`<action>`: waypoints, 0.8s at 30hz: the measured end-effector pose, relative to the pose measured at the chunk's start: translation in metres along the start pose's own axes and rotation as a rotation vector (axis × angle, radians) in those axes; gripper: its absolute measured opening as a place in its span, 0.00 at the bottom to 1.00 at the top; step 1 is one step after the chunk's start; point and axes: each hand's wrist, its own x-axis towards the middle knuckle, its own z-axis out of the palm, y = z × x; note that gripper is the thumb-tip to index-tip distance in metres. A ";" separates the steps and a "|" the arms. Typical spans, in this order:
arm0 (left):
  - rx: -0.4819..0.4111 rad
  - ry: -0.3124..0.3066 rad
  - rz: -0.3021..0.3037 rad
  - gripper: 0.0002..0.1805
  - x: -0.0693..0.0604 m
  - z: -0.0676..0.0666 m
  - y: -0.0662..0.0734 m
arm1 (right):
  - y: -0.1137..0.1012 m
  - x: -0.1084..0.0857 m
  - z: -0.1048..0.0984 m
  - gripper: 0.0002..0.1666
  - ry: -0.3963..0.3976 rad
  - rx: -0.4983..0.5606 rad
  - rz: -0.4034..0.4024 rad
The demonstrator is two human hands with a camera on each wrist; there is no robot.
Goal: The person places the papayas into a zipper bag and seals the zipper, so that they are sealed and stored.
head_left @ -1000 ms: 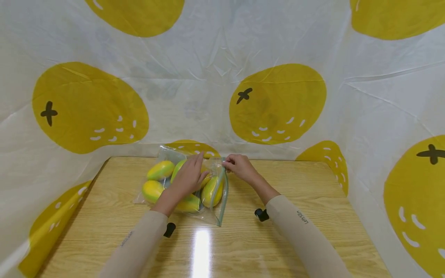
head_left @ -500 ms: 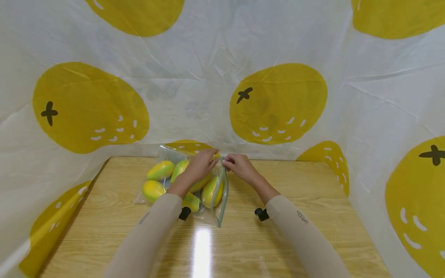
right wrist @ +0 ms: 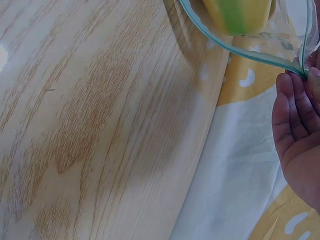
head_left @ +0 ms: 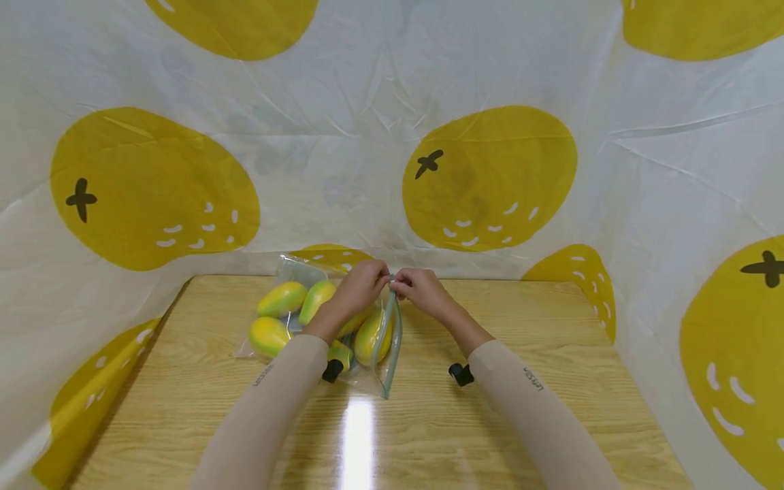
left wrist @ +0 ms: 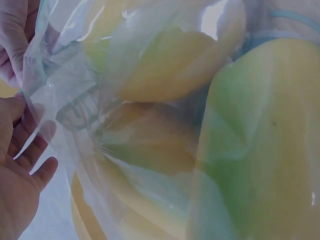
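Note:
A clear zip bag (head_left: 397,344) lies on its side toward the far edge of the table, with several yellow-green mangoes (head_left: 269,336) inside. Its greenish zip mouth faces right and gapes in the middle. My right hand (head_left: 422,289) pinches the far end of the zip strip. Close against it, my left hand (head_left: 364,284) pinches the same corner from the left, its forearm crossing over the bag. In the left wrist view the left hand (left wrist: 20,185) has some fingers behind the clear film. The right wrist view shows the right hand (right wrist: 300,125) at the zip's end (right wrist: 304,74).
The wooden table (head_left: 520,408) extends right and in front of the bag. A white cloth with printed yellow fruit (head_left: 490,180) hangs behind and on both sides. Black wrist-worn devices (head_left: 461,374) sit under both forearms.
My left hand has moved right, from above the mangoes to the far end of the zip, and now pinches there beside my right hand. The right hand and bag have stayed nearly still.

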 end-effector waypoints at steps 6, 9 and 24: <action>0.049 0.019 0.001 0.05 -0.001 0.002 -0.002 | 0.000 0.001 0.003 0.12 -0.006 -0.024 -0.013; 0.085 0.032 0.025 0.05 -0.002 0.002 -0.003 | 0.001 0.001 0.005 0.12 -0.008 -0.030 -0.013; 0.185 0.085 0.030 0.06 0.005 -0.006 -0.005 | 0.000 -0.012 0.005 0.14 -0.034 0.001 -0.015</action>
